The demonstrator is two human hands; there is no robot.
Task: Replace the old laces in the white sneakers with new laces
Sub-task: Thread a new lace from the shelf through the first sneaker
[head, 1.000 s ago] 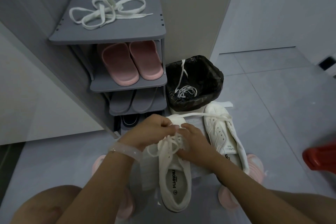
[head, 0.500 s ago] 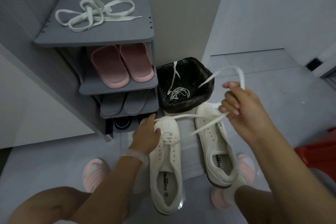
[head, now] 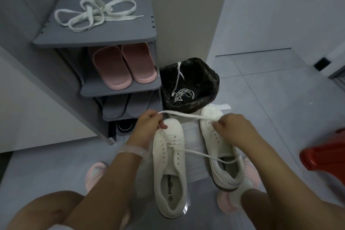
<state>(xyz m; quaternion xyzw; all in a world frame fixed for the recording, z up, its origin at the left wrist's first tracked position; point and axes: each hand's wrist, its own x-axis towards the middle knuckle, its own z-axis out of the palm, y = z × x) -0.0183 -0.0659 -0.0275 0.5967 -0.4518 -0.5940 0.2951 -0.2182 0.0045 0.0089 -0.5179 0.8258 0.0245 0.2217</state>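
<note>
At centre frame, our left hand (head: 149,122) and right hand (head: 232,127) each pinch 1 white lace (head: 188,115) with curled fingers, stretching it above 2 white sneakers (head: 169,160) on the floor. Another lace (head: 95,14) lies on the grey rack (head: 119,35), upper left; thinner laces (head: 182,94) sit in the black bin (head: 205,78).

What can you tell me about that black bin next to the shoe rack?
The small bin stands upright on the grey tiled floor, open-topped, lined with a glossy, crinkled black plastic bag folded over its rim. It sits close beside the grey shoe rack, just beyond the toes of the white sneakers. Inside lies a thin white lace, coiled at the bottom with one end trailing up the back wall.
</note>
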